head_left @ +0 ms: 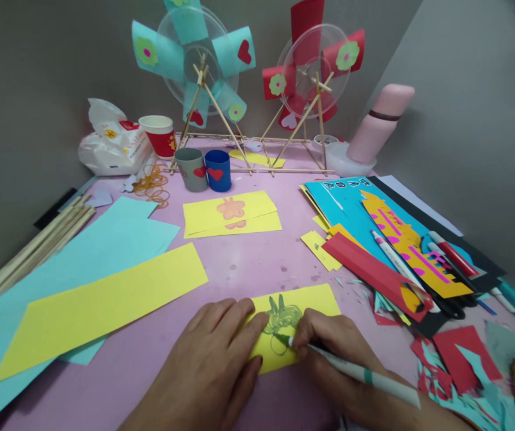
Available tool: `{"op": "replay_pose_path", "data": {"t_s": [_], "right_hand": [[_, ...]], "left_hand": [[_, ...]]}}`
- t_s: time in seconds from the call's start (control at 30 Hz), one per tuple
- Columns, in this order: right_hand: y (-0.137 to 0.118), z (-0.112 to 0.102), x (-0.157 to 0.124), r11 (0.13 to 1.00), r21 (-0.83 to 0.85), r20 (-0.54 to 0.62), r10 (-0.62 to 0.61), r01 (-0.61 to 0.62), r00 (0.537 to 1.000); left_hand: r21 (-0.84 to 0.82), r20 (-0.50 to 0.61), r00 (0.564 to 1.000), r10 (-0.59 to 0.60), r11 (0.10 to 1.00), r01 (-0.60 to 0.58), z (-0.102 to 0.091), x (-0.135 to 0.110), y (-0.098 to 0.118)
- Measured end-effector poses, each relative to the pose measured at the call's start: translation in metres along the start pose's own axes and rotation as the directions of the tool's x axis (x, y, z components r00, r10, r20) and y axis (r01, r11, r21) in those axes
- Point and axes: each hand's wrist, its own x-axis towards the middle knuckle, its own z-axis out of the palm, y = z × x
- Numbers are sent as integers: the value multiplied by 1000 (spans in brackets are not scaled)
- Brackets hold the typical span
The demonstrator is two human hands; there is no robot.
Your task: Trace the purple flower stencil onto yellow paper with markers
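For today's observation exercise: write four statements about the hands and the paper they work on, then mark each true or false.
1. The right hand holds a marker with its green tip on the yellow paper strip. True.
2. The left hand lifts the strip off the table. False: it lies flat on the strip, which rests on the pink table.
3. The drawing on the strip is in red ink. False: it is green.
4. Two paper wheels on stick frames stand at the back of the table. True.
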Motion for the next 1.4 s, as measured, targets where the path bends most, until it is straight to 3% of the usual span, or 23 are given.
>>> {"op": "replay_pose_path", "data": {"t_s": [0.5, 0.7, 1.4], "right_hand": [[-2, 0, -1, 1000, -10, -13, 26, -27, 1000], [-7, -3, 4, 999, 10, -3, -44, 44, 999], [-6, -2, 5, 993, 59, 11, -102, 101, 995]], "left_hand": [[-3, -5, 1000, -8, 1000, 8, 0, 0, 1], [5, 2, 1000, 2, 1000, -2, 0, -1, 1], [-23, 13, 1000, 4, 1000, -4, 1, -2, 1]]}}
